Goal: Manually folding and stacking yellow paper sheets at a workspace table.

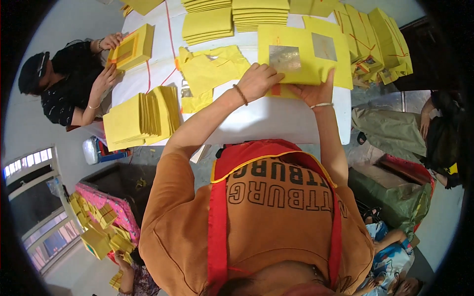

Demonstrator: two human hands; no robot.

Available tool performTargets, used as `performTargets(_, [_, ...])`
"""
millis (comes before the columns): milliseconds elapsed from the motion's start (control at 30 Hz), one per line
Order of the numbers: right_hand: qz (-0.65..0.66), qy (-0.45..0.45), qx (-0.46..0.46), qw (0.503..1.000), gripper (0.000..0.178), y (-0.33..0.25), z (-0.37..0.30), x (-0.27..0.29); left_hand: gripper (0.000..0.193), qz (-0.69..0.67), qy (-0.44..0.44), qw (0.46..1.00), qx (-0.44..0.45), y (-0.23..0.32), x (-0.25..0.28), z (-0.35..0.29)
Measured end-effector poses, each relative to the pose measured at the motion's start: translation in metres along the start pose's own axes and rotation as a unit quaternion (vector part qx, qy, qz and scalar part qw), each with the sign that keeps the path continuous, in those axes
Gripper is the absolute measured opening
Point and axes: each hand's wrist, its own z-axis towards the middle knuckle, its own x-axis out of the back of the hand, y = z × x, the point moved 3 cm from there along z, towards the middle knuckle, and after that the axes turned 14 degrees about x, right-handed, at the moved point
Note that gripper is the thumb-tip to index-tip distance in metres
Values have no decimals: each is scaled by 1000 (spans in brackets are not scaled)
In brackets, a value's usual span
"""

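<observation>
A yellow paper sheet (301, 39) with a silver foil square (285, 58) lies over more yellow paper on the white table in front of me. To its right, another yellow sheet (341, 66) carries a second foil square (324, 47). My left hand (259, 81) has curled fingers closed at the top sheet's near left edge. At the near right edge, my right hand (316, 92) grips the paper, thumb raised and fingers partly hidden beneath. Crumpled yellow paper (210, 69) lies left of my left hand.
Stacks of yellow paper (207, 24) line the table's far side. A leaning yellow bundle (140, 118) stands at the near left corner of the table (237, 123). Tied yellow bundles (377, 42) are at right. A person (64, 84) handles a yellow packet (133, 47) across the left side.
</observation>
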Motion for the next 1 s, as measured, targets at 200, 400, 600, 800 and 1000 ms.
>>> performTargets(200, [-273,-35,-18,961,41,-24,40,17,30,-4,31,999,-29,17,23,-7])
performTargets(400, [-356,-86,158,917,45,-8,-19,-35,36,-312,7,925,216,28,49,16])
performTargets(600, [-318,-162,212,910,62,53,-68,-50,46,-338,-20,905,258,51,52,13])
performTargets(800, [-286,-151,225,919,77,65,-89,-45,34,-440,-86,842,300,48,40,-12])
performTargets(1000, [-63,-85,131,986,70,54,-96,-44,23,-592,-153,708,354,65,46,-21])
